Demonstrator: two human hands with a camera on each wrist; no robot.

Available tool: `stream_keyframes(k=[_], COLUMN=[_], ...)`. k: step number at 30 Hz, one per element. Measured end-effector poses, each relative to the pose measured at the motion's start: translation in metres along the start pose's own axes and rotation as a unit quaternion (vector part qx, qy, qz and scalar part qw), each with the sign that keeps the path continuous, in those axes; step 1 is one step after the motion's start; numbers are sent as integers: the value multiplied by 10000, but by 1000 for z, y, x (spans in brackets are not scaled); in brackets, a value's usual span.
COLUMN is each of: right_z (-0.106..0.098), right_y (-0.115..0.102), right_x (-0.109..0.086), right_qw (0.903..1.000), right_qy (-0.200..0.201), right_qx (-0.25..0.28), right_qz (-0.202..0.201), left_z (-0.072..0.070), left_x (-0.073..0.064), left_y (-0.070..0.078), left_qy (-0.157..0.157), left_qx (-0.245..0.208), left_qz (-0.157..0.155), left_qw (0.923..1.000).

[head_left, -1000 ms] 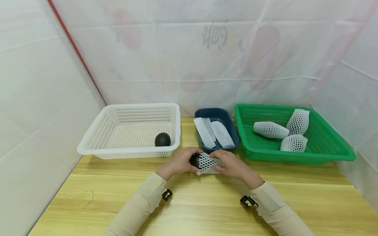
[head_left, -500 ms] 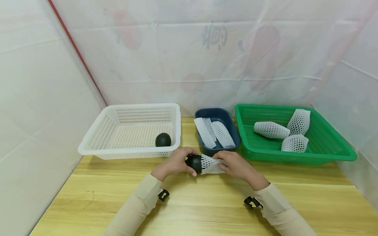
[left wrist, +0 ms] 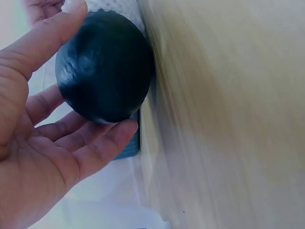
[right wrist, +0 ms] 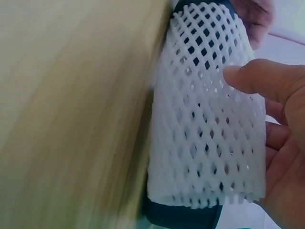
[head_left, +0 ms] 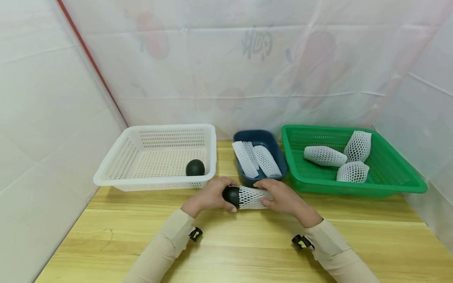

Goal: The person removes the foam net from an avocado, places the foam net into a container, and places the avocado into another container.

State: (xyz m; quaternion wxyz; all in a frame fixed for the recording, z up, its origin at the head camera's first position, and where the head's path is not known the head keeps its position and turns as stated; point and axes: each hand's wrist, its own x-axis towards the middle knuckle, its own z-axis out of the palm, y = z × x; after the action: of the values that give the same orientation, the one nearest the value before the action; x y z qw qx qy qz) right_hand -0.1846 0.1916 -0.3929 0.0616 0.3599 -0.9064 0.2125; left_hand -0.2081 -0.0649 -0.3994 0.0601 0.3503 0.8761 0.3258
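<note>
In the head view, a dark rounded fruit [head_left: 231, 196] lies on its side just in front of the blue bin, its right part inside a white foam net sleeve [head_left: 250, 197]. My left hand [head_left: 211, 195] holds the fruit's bare end; the left wrist view has the thumb on one side of the fruit [left wrist: 105, 67] and curled fingers on the other. My right hand [head_left: 284, 199] grips the sleeve, its thumb pressed on the mesh [right wrist: 209, 109] in the right wrist view. The sleeve's near end gapes there, beyond the fruit.
A white basket [head_left: 155, 181] at left holds another dark fruit [head_left: 195, 168]. Several flat net sleeves [head_left: 266, 161] lie in the blue bin [head_left: 260, 135]. At right, a green basket [head_left: 357, 190] contains three net-covered pieces [head_left: 325, 156]. A wooden table [head_left: 244, 251] carries everything.
Both hands have spread slightly apart, the left going left and the right going right. More of the fruit's left end shows than a second ago. The baskets stay put.
</note>
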Motion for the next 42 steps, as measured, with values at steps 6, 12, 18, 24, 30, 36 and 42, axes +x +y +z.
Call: stream_keyframes(k=[6, 12, 18, 24, 30, 36, 42], right_z=[-1, 6, 12, 5, -8, -10, -16], right_y=[-5, -8, -11, -10, -5, -2, -6], right_x=[5, 11, 14, 10, -2, -5, -4], right_qw=[9997, 9997, 9996, 9993, 9984, 9980, 9976], right_qy=[-165, -217, -166, -14, 214, 245, 317], right_qx=[56, -55, -177, -280, -452, -440, -493], right_qz=[161, -4, -163, -238, -244, -380, -377], left_z=[0, 4, 4, 3, -4, -5, -6], left_x=[1, 4, 3, -4, -15, -20, -23], left_y=[6, 8, 9, 7, 5, 2, 8], left_qy=[-119, -247, -195, -129, -66, -65, -35], left_qx=[252, 479, 428, 442, 389, 520, 464], left_qz=[-43, 34, 67, 45, -56, -9, -22], left_qw=[9996, 9985, 9989, 9989, 9992, 9986, 9989])
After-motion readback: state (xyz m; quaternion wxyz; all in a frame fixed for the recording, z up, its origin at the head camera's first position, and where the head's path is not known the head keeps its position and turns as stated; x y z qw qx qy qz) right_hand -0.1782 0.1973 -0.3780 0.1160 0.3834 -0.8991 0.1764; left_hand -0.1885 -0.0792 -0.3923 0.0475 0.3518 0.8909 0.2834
